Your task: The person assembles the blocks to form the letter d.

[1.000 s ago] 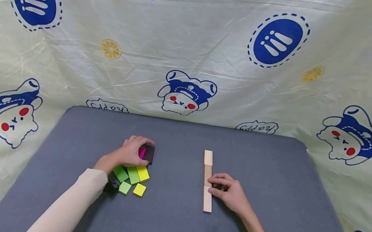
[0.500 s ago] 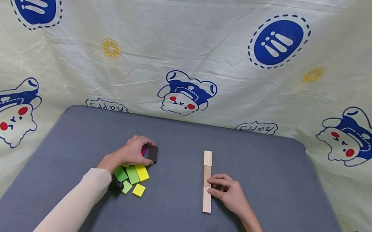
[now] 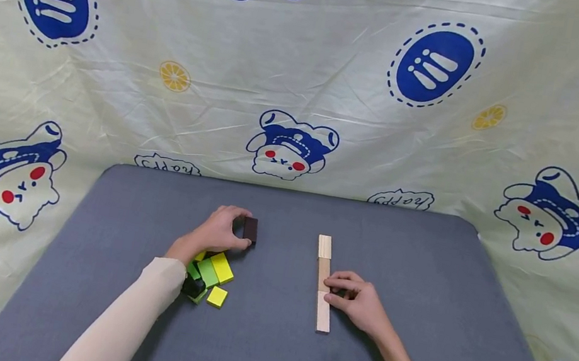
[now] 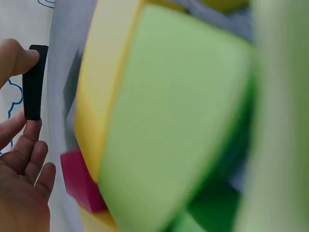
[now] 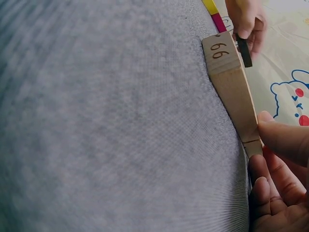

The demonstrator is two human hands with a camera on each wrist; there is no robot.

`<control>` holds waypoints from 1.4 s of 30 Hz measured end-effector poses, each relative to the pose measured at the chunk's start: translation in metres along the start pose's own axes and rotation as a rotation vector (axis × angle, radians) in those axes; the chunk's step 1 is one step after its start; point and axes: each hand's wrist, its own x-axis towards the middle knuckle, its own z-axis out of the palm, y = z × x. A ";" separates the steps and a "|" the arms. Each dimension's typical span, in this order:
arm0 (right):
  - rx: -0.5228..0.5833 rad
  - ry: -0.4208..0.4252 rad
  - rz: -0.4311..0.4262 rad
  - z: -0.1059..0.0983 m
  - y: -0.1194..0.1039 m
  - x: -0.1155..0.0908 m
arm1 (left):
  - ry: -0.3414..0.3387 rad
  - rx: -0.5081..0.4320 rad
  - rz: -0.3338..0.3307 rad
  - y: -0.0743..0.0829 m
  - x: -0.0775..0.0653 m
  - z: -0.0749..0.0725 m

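In the head view, my left hand (image 3: pixel 223 228) pinches a dark brown wooden block (image 3: pixel 250 230) between thumb and fingers. The same block looks black in the left wrist view, held at its two ends. My right hand (image 3: pixel 361 304) rests with bent fingertips against a row of plain wooden blocks (image 3: pixel 321 310) laid end to end. The right wrist view shows the number burnt into the end of the nearest block (image 5: pixel 217 53); its thumb touches this block and other fingertips lie by the joint beyond.
Below the left hand lies a pile of green blocks (image 3: pixel 208 271) and yellow blocks (image 3: pixel 216 297), partly hidden by the wrist camera. A magenta block (image 4: pixel 79 179) shows beside them in the left wrist view. Grey cloth covers the table (image 3: pixel 260 354); a printed curtain (image 3: pixel 306 81) hangs behind it.
My left hand has carried the dark brown block away from the magenta one, rightward and toward the far edge. My right hand and the plain row have stayed put.
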 end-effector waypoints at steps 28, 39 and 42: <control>-0.004 0.004 0.027 0.001 0.003 -0.003 | 0.108 -0.088 0.088 0.068 0.058 0.038; 0.006 -0.002 0.025 -0.004 0.001 -0.002 | 0.129 -0.085 0.067 0.093 0.078 0.050; 0.016 -0.016 0.014 -0.004 0.001 -0.003 | 0.130 -0.079 0.058 0.096 0.080 0.055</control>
